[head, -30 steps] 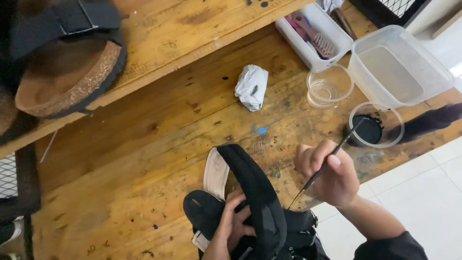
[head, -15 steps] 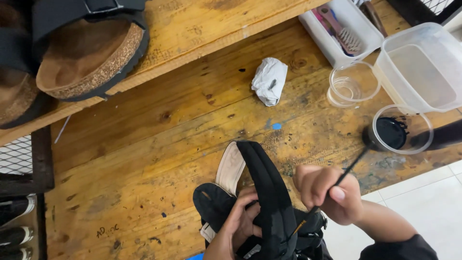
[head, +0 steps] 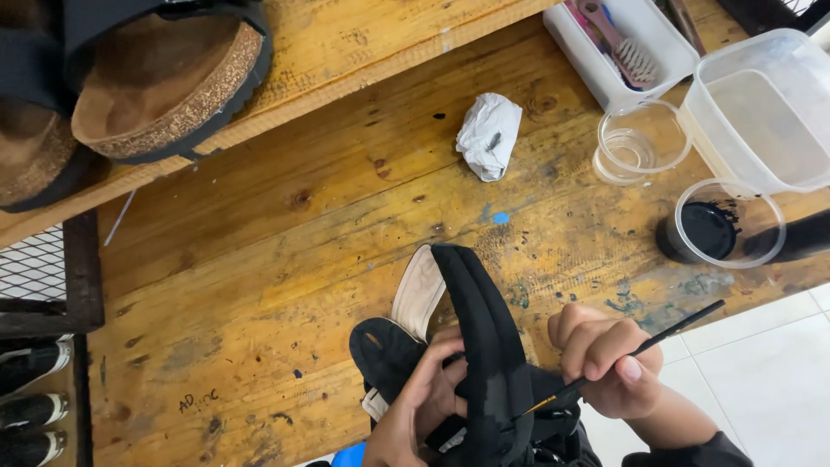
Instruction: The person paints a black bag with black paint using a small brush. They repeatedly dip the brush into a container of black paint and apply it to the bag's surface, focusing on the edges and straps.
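Looking down from our head, we are holding the black sandal [head: 484, 363] tight with our left hand [head: 424, 406] at the surface [head: 285, 259] edge, our right hand [head: 605, 363] pinching a thin brush [head: 640, 350], painting its strap; next we probably need careful little strokes.

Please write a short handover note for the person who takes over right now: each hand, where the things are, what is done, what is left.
Left hand grips the black sandal from below, at the wooden table's near edge.
Right hand holds a thin brush, tip on the strap.
Cup of black paint stands right, beside an empty cup.
Done: strap looks evenly black.
Left: cannot tell how much; insole edge is pale.
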